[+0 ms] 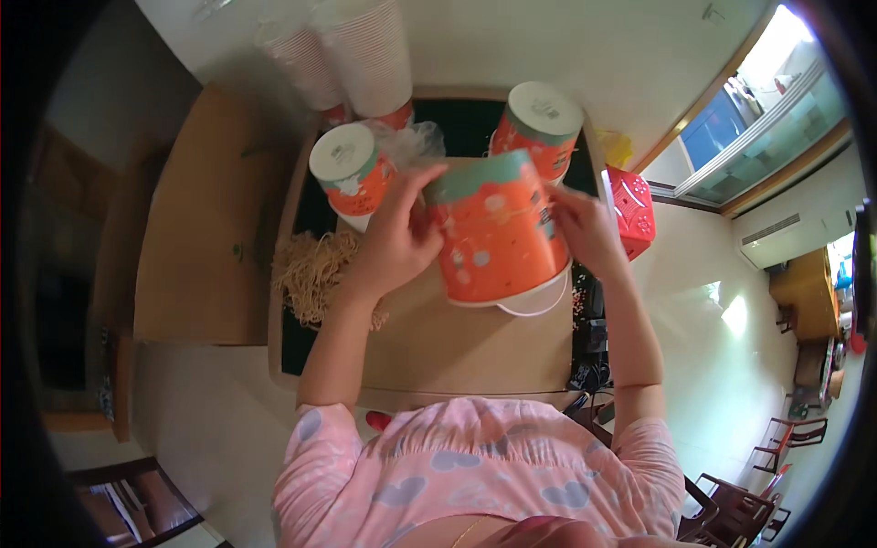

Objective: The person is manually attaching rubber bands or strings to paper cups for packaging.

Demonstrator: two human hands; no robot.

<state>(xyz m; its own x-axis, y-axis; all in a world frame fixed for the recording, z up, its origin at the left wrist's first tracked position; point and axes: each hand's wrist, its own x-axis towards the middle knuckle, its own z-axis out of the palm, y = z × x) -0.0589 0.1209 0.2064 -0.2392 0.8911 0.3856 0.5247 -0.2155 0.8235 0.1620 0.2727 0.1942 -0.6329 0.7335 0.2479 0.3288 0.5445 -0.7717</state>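
Note:
Between my two hands is an orange paper bucket (pixel 498 233) with a green band at its upper end. It is tilted, its white-rimmed end toward me, and a thin white handle (pixel 539 310) loops below that rim. My left hand (pixel 402 228) grips the bucket's left side, thumb against the orange wall. At its upper right side, the bent fingers of my right hand (pixel 586 228) press on the wall; some fingertips are hidden. A similar bucket (pixel 358 183) stands base up beyond my left hand, and further ones (pixel 541 132) stand stacked base up at the far right.
Tall stacks of white cups or tubs (pixel 367 59) rise at the table's back, near a crumpled clear plastic bag (pixel 411 142). Tan cords (pixel 320 274) lie heaped left on the table (pixel 438 352). A large cardboard box (pixel 215 228) stands left, a red plastic stool (pixel 630 212) right.

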